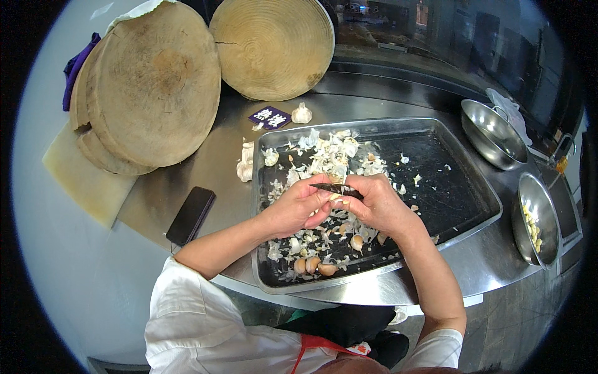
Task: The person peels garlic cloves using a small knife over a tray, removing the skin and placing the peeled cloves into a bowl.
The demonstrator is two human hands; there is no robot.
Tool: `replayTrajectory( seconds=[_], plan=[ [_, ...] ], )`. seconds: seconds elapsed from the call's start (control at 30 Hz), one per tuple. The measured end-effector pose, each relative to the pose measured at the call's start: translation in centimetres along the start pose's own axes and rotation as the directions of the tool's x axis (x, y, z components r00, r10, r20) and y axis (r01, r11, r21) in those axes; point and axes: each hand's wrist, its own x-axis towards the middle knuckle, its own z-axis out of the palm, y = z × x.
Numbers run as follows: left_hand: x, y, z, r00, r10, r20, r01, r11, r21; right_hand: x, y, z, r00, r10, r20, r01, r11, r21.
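Note:
My right hand (378, 203) grips a small dark-bladed paring knife (329, 187), its tip pointing left across my left hand. Pinched in the fingers of my left hand (299, 205) is a pale garlic clove (334, 197), close under the blade. Both hands meet above a rectangular metal tray (448, 196). Papery garlic skins (334, 152) lie heaped in it beyond my hands and scattered below them. Several unpeeled garlic cloves (312, 265) rest near the tray's front left corner, and another unpeeled clove (357, 242) lies just below my right hand.
Right of the tray stand a steel bowl (495, 135) and a second bowl (546, 219) holding peeled cloves (531, 229). Garlic bulbs (302, 113) sit beyond and left of the tray. A phone (191, 216) lies near my left forearm. Round wooden chopping blocks (159, 84) lean at the back left.

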Motion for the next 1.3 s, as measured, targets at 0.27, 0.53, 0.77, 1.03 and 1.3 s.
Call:
replayTrajectory(
  seconds=[0.27,0.53,0.77,1.03,1.3],
  plan=[
    [0.0,0.1,0.3,0.997,-0.079,-0.023,0.077,0.995,-0.067,-0.2,-0.3,-0.3,0.999,-0.013,0.045,0.014,0.999,-0.030],
    [-0.3,-0.2,1.2,0.982,-0.092,-0.164,0.038,0.951,-0.306,-0.3,0.3,0.8,0.991,-0.130,0.038,0.133,0.986,-0.101],
    [0.0,-0.5,0.7,0.990,0.002,-0.140,-0.035,0.972,-0.234,-0.1,-1.0,0.0,0.983,0.078,0.168,-0.087,0.995,0.046],
    [0.1,-0.8,0.0,0.999,0.035,-0.039,-0.042,0.975,-0.219,-0.1,-1.0,-0.1,0.991,0.115,0.076,-0.123,0.985,0.118],
    [0.4,-0.5,0.7,0.960,-0.031,-0.277,-0.064,0.943,-0.325,-0.3,-0.6,0.3,0.982,0.074,0.173,-0.096,0.988,0.121]
  ],
)
